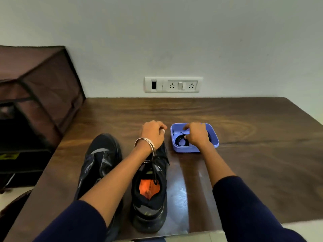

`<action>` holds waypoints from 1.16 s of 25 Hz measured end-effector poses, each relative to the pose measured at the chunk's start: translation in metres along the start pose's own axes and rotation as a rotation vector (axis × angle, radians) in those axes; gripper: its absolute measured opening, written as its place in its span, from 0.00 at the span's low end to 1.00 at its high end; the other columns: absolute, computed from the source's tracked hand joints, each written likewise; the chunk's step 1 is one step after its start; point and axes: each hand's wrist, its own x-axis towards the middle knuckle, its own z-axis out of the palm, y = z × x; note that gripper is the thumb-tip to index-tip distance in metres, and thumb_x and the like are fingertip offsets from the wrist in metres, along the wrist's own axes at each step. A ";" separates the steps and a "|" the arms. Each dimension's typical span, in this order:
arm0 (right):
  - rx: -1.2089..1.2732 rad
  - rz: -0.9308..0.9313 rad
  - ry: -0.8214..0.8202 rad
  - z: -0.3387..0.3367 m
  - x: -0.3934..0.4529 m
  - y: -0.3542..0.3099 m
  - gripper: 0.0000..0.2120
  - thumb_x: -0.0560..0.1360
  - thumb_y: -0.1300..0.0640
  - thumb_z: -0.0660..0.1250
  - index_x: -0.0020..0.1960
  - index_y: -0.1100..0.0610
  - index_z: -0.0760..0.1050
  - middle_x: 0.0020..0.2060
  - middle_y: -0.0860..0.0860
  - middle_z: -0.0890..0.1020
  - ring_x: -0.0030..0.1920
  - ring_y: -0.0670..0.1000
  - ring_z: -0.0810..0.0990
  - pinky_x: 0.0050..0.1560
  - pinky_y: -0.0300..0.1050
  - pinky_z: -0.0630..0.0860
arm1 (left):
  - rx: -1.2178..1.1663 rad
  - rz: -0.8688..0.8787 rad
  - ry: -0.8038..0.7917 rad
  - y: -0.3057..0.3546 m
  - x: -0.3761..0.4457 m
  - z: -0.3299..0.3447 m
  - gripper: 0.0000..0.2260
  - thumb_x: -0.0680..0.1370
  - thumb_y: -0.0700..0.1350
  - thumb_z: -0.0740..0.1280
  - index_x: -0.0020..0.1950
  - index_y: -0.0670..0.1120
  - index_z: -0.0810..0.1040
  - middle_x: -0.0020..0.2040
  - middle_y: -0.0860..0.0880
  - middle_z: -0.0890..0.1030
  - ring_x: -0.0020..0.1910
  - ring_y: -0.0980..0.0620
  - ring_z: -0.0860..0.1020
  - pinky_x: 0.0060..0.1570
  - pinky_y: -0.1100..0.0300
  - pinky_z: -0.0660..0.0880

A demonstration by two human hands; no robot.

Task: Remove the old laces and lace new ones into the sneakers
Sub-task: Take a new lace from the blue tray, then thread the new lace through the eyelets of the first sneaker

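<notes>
Two black sneakers stand on the wooden table [253, 154]. The left sneaker [99, 161] lies partly under my left forearm. The right sneaker [150, 194] has an orange insole and black laces still in it. My left hand [153, 133], with bangles on the wrist, hovers above that shoe's toe with fingers curled; whether it holds anything I cannot tell. My right hand [197, 135] reaches into a small purple tray [185, 148] and pinches a coiled black lace [181, 140] lying inside.
A brown fabric storage box [38, 91] stands at the table's left end against the wall. A white socket panel [173, 84] sits on the wall just above the table's back edge. Bare wood stretches to the right of the tray.
</notes>
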 end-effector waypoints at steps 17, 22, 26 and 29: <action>0.775 -0.155 0.324 -0.115 -0.100 -0.063 0.09 0.72 0.68 0.69 0.49 0.58 0.83 0.42 0.50 0.84 0.45 0.46 0.82 0.47 0.33 0.75 | -0.589 0.113 0.005 0.027 -0.050 -0.054 0.23 0.75 0.52 0.69 0.69 0.50 0.71 0.63 0.53 0.77 0.63 0.57 0.74 0.63 0.63 0.69; 1.171 -0.144 0.239 -0.137 -0.150 -0.102 0.08 0.73 0.69 0.69 0.47 0.59 0.81 0.42 0.54 0.85 0.40 0.51 0.83 0.32 0.39 0.76 | -0.819 0.180 -0.128 0.036 -0.106 -0.072 0.18 0.75 0.39 0.70 0.64 0.44 0.74 0.53 0.47 0.81 0.48 0.55 0.78 0.53 0.63 0.75; 1.334 -0.005 0.303 -0.142 -0.165 -0.110 0.04 0.73 0.68 0.70 0.44 0.61 0.80 0.43 0.57 0.84 0.37 0.52 0.83 0.29 0.38 0.76 | -0.845 0.048 -0.019 0.014 -0.143 -0.095 0.09 0.81 0.41 0.62 0.54 0.42 0.81 0.29 0.54 0.73 0.24 0.58 0.67 0.25 0.62 0.65; 1.402 0.153 0.296 -0.126 -0.167 -0.109 0.04 0.73 0.69 0.70 0.40 0.64 0.77 0.48 0.62 0.83 0.32 0.53 0.83 0.32 0.41 0.79 | -0.740 -0.020 0.099 -0.014 -0.155 -0.126 0.10 0.81 0.45 0.62 0.47 0.48 0.83 0.28 0.54 0.73 0.23 0.58 0.65 0.25 0.63 0.62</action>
